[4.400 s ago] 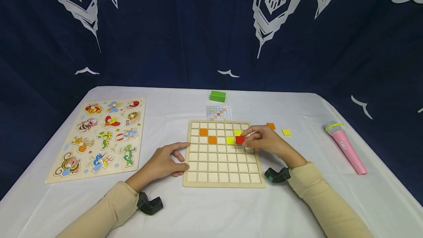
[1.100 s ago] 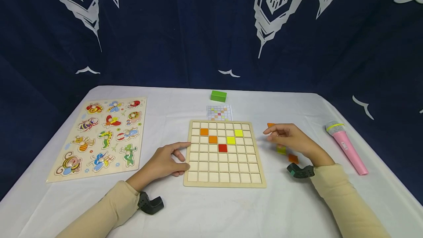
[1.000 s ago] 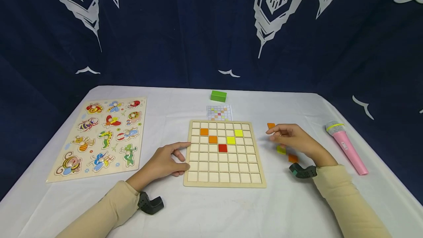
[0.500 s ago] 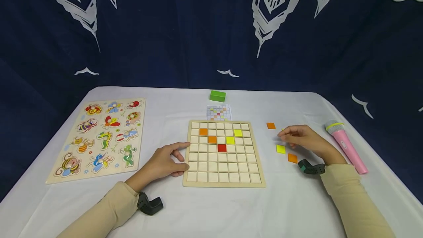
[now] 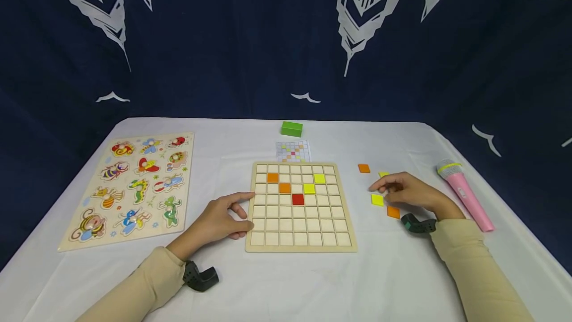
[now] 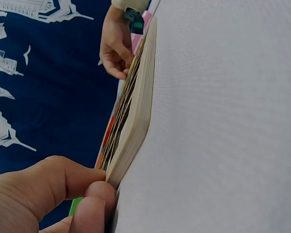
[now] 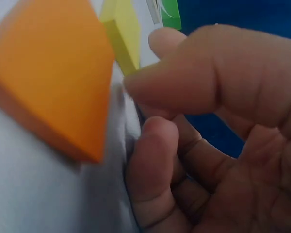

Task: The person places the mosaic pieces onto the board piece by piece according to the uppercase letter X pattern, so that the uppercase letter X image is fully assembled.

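Note:
My left hand (image 5: 222,216) rests its index fingertip and thumb against the left edge of a wooden grid board (image 5: 304,249). The board carries two orange tiles (image 5: 272,177), two yellow tiles (image 5: 309,188) and one red tile (image 5: 298,199). To the right, my right hand (image 5: 408,192) hovers over loose tiles with its fingers loosely bent and nothing between them. Its thumb is right at a yellow tile (image 7: 122,34) in the right wrist view, beside an orange tile (image 7: 53,73). Another yellow tile (image 5: 383,174) is partly hidden behind that hand; an orange tile (image 5: 364,168) lies farther left.
Behind the board lie a printed pattern card (image 5: 292,151) and a green block (image 5: 292,128). An insect picture puzzle board (image 5: 129,188) is on the left. A pink microphone (image 5: 466,197) lies right of the right hand.
The red tile, earlier in my right hand over the board, now sits in a middle cell. The right hand has moved right to the loose tiles. My left hand stays at the board's edge.

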`<state>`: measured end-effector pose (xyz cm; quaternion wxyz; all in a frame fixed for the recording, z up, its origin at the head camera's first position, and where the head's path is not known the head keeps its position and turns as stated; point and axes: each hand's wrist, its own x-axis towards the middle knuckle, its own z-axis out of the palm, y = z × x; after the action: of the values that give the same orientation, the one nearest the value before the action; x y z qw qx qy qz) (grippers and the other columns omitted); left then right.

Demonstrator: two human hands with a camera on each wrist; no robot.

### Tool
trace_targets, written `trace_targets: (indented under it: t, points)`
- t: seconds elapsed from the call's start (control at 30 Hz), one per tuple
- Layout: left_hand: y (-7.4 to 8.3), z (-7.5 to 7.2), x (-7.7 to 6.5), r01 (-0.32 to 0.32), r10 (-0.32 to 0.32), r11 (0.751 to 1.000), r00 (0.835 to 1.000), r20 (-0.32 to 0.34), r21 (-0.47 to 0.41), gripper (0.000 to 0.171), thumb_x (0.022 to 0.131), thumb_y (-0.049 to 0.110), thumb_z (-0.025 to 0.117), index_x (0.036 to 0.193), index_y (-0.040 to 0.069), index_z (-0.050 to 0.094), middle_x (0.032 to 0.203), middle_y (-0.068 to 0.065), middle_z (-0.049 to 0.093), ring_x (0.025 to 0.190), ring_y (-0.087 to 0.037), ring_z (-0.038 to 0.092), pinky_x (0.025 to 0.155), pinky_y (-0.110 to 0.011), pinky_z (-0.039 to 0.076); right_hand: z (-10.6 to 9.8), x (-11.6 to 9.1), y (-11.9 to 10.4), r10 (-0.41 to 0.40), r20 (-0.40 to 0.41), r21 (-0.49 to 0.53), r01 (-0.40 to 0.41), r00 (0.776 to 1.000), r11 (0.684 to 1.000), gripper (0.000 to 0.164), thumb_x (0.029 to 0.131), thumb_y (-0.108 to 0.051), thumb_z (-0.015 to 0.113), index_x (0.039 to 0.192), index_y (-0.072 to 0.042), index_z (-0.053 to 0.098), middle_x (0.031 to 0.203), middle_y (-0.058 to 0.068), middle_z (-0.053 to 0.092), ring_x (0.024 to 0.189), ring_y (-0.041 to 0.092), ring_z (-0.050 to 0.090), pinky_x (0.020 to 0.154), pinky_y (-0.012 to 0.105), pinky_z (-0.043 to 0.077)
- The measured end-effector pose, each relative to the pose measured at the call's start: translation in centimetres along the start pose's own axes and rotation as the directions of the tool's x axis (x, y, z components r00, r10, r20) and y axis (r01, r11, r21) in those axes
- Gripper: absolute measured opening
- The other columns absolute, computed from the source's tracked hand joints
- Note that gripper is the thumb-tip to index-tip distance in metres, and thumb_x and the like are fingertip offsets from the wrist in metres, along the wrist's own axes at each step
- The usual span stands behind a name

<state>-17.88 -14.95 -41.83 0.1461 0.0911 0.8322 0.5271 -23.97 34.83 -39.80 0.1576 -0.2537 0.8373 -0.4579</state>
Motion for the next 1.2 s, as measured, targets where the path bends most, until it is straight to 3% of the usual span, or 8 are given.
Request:
trace_targets:
  t: [0.1,0.17,0.3,0.43,0.9,1.2]
  points:
    - [0.0,-0.1,-0.1,0.000,0.000,1.000,1.000,-0.001,0.000,0.072,0.084,-0.003,0.085,0.152,0.002,0.060,0.098,-0.011,0.064,0.061,-0.015,0.072,0.057,-0.030,0.065,0.2,0.1,-0.4,-0.017,0.025,-0.007,0.017,1.000,1.000,0.040,0.085,0.017,0.065,0.121,0.003,0.077,0.089,0.003,0.058,0.065,0.020,0.043,0.060,0.024,0.039]
    - [0.0,-0.1,-0.1,0.000,0.000,1.000,1.000,0.000,-0.005,0.072,0.084,-0.003,0.084,0.152,0.001,0.060,0.099,-0.011,0.064,0.061,-0.015,0.073,0.058,-0.030,0.065,0.3,0.2,-0.6,-0.014,0.034,-0.024,0.015,0.999,1.000,0.042,0.083,0.018,0.063,0.122,0.006,0.076,0.089,0.005,0.057,0.068,0.020,0.044,0.062,0.023,0.039]
    - [0.0,-0.2,-0.2,-0.002,0.003,1.000,1.000,0.007,-0.014,0.072,0.085,-0.004,0.084,0.152,0.000,0.059,0.099,-0.012,0.063,0.062,-0.016,0.073,0.058,-0.031,0.066,0.5,0.3,-1.1,0.036,0.033,-0.073,-0.033,0.999,0.997,0.040,0.084,0.018,0.061,0.121,0.011,0.075,0.095,0.005,0.059,0.080,0.018,0.049,0.073,0.022,0.042]
    - [0.0,-0.3,-0.1,-0.009,0.010,1.000,1.000,0.014,-0.015,0.072,0.085,-0.003,0.084,0.152,0.000,0.059,0.099,-0.012,0.063,0.061,-0.017,0.074,0.058,-0.030,0.066,0.6,0.4,-1.3,0.090,0.015,-0.114,-0.088,0.996,0.990,0.038,0.085,0.016,0.065,0.121,0.010,0.076,0.092,0.004,0.056,0.080,0.016,0.049,0.078,0.021,0.043]
    - [0.0,-0.1,0.0,-0.003,0.003,1.000,1.000,0.008,-0.007,0.072,0.085,-0.003,0.085,0.152,0.001,0.060,0.099,-0.011,0.064,0.061,-0.016,0.073,0.058,-0.031,0.066,0.8,0.4,-1.2,0.105,-0.025,-0.128,-0.107,0.994,0.986,0.030,0.092,0.004,0.079,0.120,0.012,0.072,0.104,0.009,0.063,0.071,0.015,0.047,0.064,0.022,0.045]
    - [0.0,-0.1,-0.1,-0.012,0.012,1.000,1.000,0.008,0.000,0.072,0.085,-0.002,0.084,0.152,0.002,0.060,0.100,-0.010,0.064,0.062,-0.017,0.074,0.059,-0.031,0.066,1.0,0.9,-1.6,0.110,-0.080,-0.135,-0.120,0.991,0.984,0.029,0.093,0.002,0.078,0.119,0.010,0.070,0.108,0.011,0.071,0.082,0.012,0.058,0.073,0.022,0.053]
